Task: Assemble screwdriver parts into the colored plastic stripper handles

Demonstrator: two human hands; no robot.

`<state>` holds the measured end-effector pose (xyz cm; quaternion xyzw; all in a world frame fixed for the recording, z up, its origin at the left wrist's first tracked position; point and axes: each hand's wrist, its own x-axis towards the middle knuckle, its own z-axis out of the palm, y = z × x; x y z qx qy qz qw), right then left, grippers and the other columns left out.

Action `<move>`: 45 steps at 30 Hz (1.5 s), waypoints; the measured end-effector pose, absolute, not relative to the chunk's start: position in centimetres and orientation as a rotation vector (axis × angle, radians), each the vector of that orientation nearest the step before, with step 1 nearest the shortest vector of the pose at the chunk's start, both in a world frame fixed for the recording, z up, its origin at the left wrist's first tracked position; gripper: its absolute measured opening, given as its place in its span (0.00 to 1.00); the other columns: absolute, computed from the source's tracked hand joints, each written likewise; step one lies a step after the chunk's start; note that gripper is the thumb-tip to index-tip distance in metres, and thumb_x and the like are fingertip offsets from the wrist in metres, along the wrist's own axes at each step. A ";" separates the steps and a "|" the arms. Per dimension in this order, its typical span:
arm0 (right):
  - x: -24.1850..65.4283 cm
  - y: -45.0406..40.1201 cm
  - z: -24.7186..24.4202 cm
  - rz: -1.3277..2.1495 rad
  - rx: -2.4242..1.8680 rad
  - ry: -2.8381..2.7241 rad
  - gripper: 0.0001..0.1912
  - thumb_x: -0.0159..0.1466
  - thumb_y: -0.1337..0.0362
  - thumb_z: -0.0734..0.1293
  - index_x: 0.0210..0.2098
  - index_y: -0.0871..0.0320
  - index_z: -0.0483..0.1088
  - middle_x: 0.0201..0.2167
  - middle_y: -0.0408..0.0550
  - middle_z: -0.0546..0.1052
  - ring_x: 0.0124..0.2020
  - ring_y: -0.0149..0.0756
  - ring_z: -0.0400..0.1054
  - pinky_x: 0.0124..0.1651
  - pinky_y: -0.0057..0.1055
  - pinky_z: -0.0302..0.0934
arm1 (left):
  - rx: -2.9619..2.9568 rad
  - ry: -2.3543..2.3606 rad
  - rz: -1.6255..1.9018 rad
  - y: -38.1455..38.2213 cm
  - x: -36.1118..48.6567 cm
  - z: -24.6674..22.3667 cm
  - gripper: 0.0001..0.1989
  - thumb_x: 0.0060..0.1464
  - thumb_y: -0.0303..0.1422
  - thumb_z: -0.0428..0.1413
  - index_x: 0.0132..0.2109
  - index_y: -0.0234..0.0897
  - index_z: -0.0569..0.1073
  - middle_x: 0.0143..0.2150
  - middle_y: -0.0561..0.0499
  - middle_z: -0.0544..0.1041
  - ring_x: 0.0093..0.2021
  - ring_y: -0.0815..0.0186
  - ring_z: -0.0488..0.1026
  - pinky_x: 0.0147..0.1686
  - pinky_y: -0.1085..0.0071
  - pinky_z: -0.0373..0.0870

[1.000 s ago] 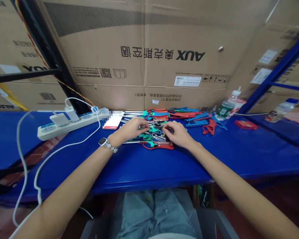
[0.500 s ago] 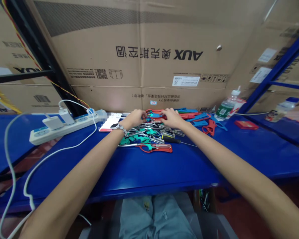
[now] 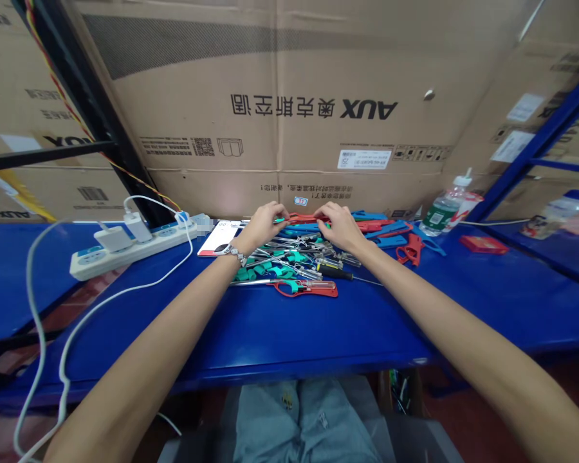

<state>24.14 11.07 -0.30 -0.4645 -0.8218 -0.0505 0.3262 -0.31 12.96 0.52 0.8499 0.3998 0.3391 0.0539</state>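
Observation:
My left hand (image 3: 265, 225) is at the left back of a pile of parts, its fingers bent toward red and blue plastic pieces. Across from it, my right hand (image 3: 340, 226) reaches over the same pieces, fingertips pointing left and down. A red casing (image 3: 302, 218) lies between the two hands. Whether either hand grips anything is too small to tell. Nearer me are metal rods with green parts (image 3: 265, 267), a screwdriver with a black handle (image 3: 335, 272) and a red-framed lighter-like piece (image 3: 313, 288). Blue and red casings (image 3: 390, 241) lie right of my right hand.
A white power strip (image 3: 135, 247) with chargers and cables is on the left. A white card (image 3: 219, 238) lies by my left wrist. On the right are a bottle (image 3: 441, 209) and a red box (image 3: 483, 244). Large cardboard (image 3: 289, 148) stands behind the blue table (image 3: 289, 334).
My hands have lifted slightly off the pile, and the red and blue casings between them show more fully. The whole view has shifted a little.

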 end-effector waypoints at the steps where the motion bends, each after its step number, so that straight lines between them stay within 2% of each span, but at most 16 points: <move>1: 24.1 10.6 -0.1 -0.123 -1.195 -2.145 0.09 0.65 0.71 0.63 0.41 0.55 0.72 0.45 0.55 0.79 0.48 0.48 0.72 0.53 0.48 0.60 | 2.574 1.158 1.050 12.4 -0.4 0.7 0.01 0.60 0.29 0.59 0.40 0.37 0.74 0.43 0.45 0.79 0.45 0.60 0.75 0.48 0.63 0.72; 6: 23.8 6.2 0.9 0.015 -1.051 -2.223 0.14 0.61 0.70 0.67 0.47 0.55 0.72 0.45 0.52 0.81 0.46 0.48 0.74 0.55 0.48 0.60 | 2.596 0.828 1.029 7.5 -0.8 1.3 0.03 0.62 0.29 0.58 0.38 0.38 0.72 0.45 0.47 0.79 0.46 0.62 0.76 0.49 0.64 0.71; 10: 23.9 2.2 0.2 0.283 -0.948 -2.315 0.13 0.65 0.61 0.71 0.49 0.54 0.76 0.45 0.51 0.82 0.46 0.46 0.76 0.53 0.45 0.64 | 2.557 0.711 0.952 3.3 -1.4 0.4 0.07 0.63 0.31 0.60 0.35 0.38 0.72 0.51 0.46 0.77 0.51 0.61 0.75 0.53 0.61 0.71; 14: 24.3 0.1 -1.6 0.381 -0.931 -2.271 0.14 0.66 0.59 0.72 0.51 0.51 0.77 0.47 0.50 0.82 0.47 0.45 0.75 0.52 0.44 0.66 | 2.504 0.735 0.877 1.7 -2.2 -1.1 0.04 0.61 0.33 0.62 0.38 0.39 0.74 0.49 0.46 0.78 0.50 0.61 0.76 0.52 0.62 0.72; 18: 24.6 -0.2 -2.7 0.382 -0.969 -2.268 0.14 0.66 0.59 0.73 0.50 0.52 0.78 0.43 0.50 0.81 0.45 0.45 0.75 0.50 0.44 0.66 | 2.432 0.838 0.818 1.7 -3.2 -1.6 0.16 0.56 0.36 0.66 0.49 0.39 0.74 0.48 0.46 0.80 0.48 0.60 0.77 0.50 0.62 0.73; 25: 24.3 -0.3 -3.6 0.317 -0.947 -2.323 0.12 0.66 0.59 0.74 0.48 0.54 0.77 0.42 0.49 0.80 0.44 0.43 0.72 0.49 0.42 0.64 | 2.428 0.942 0.639 1.5 -4.1 -1.6 0.26 0.49 0.44 0.71 0.52 0.39 0.76 0.53 0.45 0.79 0.54 0.55 0.75 0.56 0.57 0.71; 31: 24.2 -0.5 -4.1 0.288 -0.995 -2.349 0.14 0.66 0.56 0.74 0.49 0.52 0.76 0.47 0.50 0.78 0.52 0.47 0.70 0.57 0.49 0.58 | 2.444 0.969 0.601 1.7 -3.8 -2.4 0.23 0.50 0.45 0.70 0.50 0.40 0.77 0.53 0.45 0.80 0.54 0.55 0.75 0.56 0.56 0.71; 37: 23.6 -0.4 -4.3 0.248 -0.995 -2.301 0.09 0.68 0.55 0.71 0.42 0.53 0.76 0.42 0.48 0.80 0.49 0.45 0.70 0.56 0.48 0.55 | 2.452 0.986 0.579 1.7 -3.7 -2.0 0.19 0.53 0.40 0.68 0.49 0.38 0.77 0.49 0.45 0.80 0.50 0.57 0.76 0.52 0.59 0.72; 41: 23.4 -0.6 -4.5 0.252 -1.000 -2.339 0.11 0.68 0.56 0.72 0.47 0.52 0.76 0.46 0.49 0.80 0.51 0.46 0.69 0.58 0.49 0.54 | 2.492 0.948 0.550 1.5 -3.5 -1.7 0.14 0.57 0.40 0.65 0.47 0.38 0.78 0.45 0.47 0.80 0.46 0.59 0.76 0.48 0.61 0.71; 45: 23.4 -0.8 -4.6 0.280 -1.030 -2.356 0.13 0.67 0.56 0.72 0.50 0.51 0.75 0.47 0.48 0.80 0.51 0.46 0.69 0.57 0.48 0.54 | 2.513 0.948 0.564 1.4 -3.3 -1.6 0.14 0.57 0.41 0.65 0.46 0.38 0.78 0.43 0.48 0.79 0.44 0.60 0.75 0.45 0.62 0.70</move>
